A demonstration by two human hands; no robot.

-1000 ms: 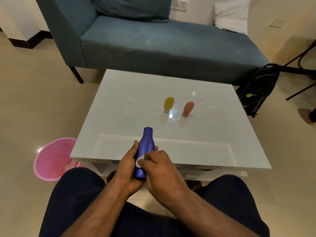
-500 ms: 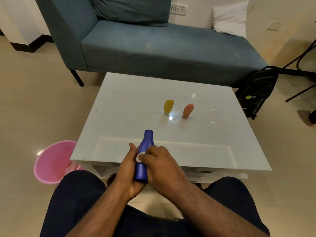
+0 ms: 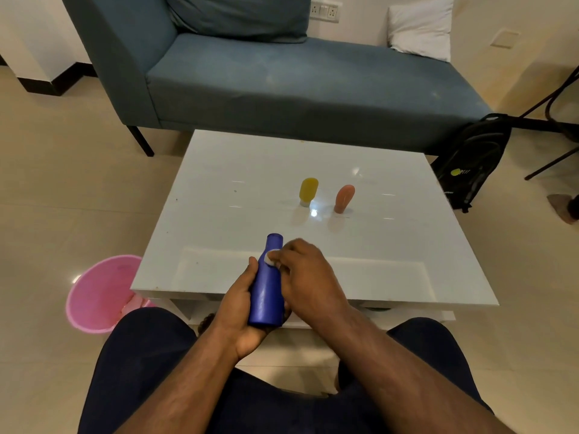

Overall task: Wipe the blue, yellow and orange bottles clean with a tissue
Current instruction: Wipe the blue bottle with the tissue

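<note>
Over the near edge of the white table [image 3: 219,214], the left hand [image 3: 239,305] grips the blue bottle [image 3: 267,292] from below and from the left, its fingers curled round the lower body and the thumb lying up the left side. That bottle is tilted, its neck pointing away from the person and its base toward the lap. To the right of it, the right hand [image 3: 305,277] pinches a small white tissue [image 3: 270,257] in its curled fingertips and presses it against the shoulder of the bottle, just below the neck; only a little of the tissue shows. Farther out, near the middle of the table, the yellow bottle [image 3: 308,191] stands upside down on its cap, and the orange bottle [image 3: 344,198] stands just to its right, apart from it, leaning slightly. On the floor at the near left, beside the table, sits a pink bin [image 3: 97,292]. Beyond the table's far edge stretches a blue-grey sofa [image 3: 282,86], with a white pillow [image 3: 419,29] at its far right end, and a black backpack [image 3: 473,158] leans at the right.
</note>
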